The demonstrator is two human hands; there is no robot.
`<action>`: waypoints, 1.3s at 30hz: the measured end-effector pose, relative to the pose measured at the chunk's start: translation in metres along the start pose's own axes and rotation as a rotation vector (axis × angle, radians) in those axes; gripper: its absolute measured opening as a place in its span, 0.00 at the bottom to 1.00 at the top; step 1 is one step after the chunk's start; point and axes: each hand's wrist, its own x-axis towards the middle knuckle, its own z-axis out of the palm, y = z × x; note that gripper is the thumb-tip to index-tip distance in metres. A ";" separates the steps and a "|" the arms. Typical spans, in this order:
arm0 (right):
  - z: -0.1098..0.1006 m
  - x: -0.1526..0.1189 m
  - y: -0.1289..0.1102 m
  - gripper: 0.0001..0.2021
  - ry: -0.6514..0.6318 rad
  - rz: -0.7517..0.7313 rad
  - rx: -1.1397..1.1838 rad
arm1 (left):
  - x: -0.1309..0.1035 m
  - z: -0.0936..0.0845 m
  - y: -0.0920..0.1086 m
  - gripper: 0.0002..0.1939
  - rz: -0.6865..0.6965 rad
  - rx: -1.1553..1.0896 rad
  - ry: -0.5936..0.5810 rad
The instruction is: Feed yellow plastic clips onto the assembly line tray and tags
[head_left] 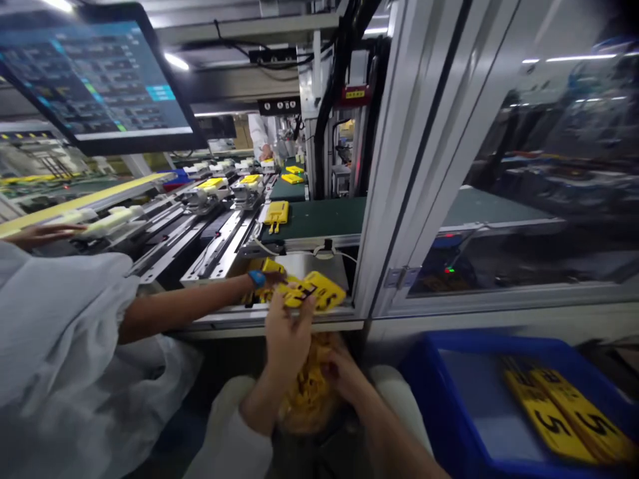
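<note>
My left hand (288,336) is closed on a flat yellow power bank (324,291) with black markings, tilted above the bench edge. Lower down, my right hand (344,372) has its fingers curled at the rim of a clear bag or tub of small yellow pieces (304,392); what lies between those fingers is blurred. A co-worker's hand (273,278), with a blue wristband, reaches in from the left beside my left hand, among yellow pieces (269,265) on the bench.
A yellow power bank with a short cable (277,213) lies on the green belt (324,218). Rails with fixtures (244,193) run at left, under a monitor (100,80). A blue bin (449,399) holding yellow packs (564,412) stands at right, below a metal-framed window (429,159).
</note>
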 end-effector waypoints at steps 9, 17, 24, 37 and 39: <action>-0.009 -0.057 -0.062 0.19 0.040 -0.235 -0.101 | -0.101 -0.064 -0.041 0.18 -0.698 -0.250 -0.162; 0.028 -0.093 -0.108 0.09 -0.257 -0.489 -0.783 | -0.110 -0.083 -0.041 0.19 -0.631 -0.272 -0.311; 0.032 -0.097 -0.113 0.09 -0.379 -0.511 -0.938 | -0.101 -0.094 -0.033 0.15 -0.523 -0.108 -0.457; 0.039 -0.099 -0.089 0.09 -0.126 -0.356 -0.533 | -0.100 -0.087 -0.032 0.19 -0.666 -0.348 -0.416; 0.046 -0.101 -0.075 0.14 -0.082 -0.169 -0.317 | -0.104 -0.081 -0.033 0.22 -0.687 -0.410 -0.340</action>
